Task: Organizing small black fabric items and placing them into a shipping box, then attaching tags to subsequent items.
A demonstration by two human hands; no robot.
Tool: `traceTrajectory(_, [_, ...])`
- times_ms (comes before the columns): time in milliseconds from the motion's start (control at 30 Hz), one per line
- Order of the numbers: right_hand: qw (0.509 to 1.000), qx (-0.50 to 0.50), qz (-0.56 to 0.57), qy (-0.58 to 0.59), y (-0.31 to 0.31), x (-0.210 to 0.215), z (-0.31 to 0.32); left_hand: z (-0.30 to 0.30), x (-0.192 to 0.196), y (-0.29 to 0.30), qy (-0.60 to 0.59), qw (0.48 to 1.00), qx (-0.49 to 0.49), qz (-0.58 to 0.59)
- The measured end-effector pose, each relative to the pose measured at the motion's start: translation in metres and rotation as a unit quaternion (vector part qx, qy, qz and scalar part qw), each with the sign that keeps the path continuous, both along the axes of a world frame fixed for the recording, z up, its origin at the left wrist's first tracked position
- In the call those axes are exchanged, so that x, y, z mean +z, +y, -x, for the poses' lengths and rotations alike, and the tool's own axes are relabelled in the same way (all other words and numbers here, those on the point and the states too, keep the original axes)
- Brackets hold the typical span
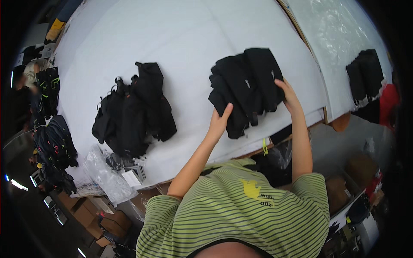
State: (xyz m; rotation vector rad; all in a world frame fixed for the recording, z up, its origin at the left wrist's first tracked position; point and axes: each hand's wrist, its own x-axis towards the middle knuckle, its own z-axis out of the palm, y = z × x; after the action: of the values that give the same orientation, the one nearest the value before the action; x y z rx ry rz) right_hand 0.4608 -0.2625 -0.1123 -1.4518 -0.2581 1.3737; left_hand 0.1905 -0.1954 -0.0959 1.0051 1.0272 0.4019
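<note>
A broad white table (189, 26) is spread across a cluttered workroom. Near its front edge, right of centre, a black stack (247, 81) is laid in overlapping layers. It is gripped from both sides: its left side is held by the left hand (220, 120), its right edge by the right hand (289, 95); the fingers underneath are hidden. To the left, well apart, a looser black pile (133, 112) is heaped. Below that pile, clear plastic (107, 176) is draped over the table's edge. At far left, dark backpacks (56, 142) are piled near a co-worker (34, 71).
</note>
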Motion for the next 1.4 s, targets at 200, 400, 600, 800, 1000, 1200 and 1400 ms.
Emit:
traceTrajectory(200, [0.790, -0.178, -0.054, -0.585, -0.016, 0.055, 0.058, 0.032, -0.007, -0.028, 0.016, 0.996, 0.025, 0.089])
traceTrajectory(400, [0.807, 0.120, -0.133, -0.563, -0.026, 0.038, 0.182, 0.013, -0.040, -0.024, -0.040, 0.998, 0.055, -0.011])
traceTrajectory(600, [0.798, 0.043, -0.074, -0.597, -0.015, 0.017, 0.191, 0.040, -0.051, -0.014, 0.039, 0.991, 0.103, -0.073])
traceTrajectory(800, [0.972, -0.129, -0.170, -0.103, -0.025, 0.034, 0.194, 0.115, 0.005, 0.004, 0.217, 0.935, 0.045, -0.276])
traceTrajectory(1000, [0.961, 0.044, 0.000, 0.274, -0.043, -0.021, 0.271, 0.160, -0.015, -0.037, 0.265, 0.913, 0.026, -0.311])
traceTrajectory(1200, [0.900, 0.338, 0.026, -0.274, -0.056, -0.036, 0.308, 0.181, -0.025, -0.076, 0.291, 0.926, 0.071, -0.230])
traceTrajectory(1400, [0.927, 0.240, -0.122, -0.261, -0.058, -0.027, 0.309, 0.173, -0.013, -0.081, 0.301, 0.831, 0.085, -0.459])
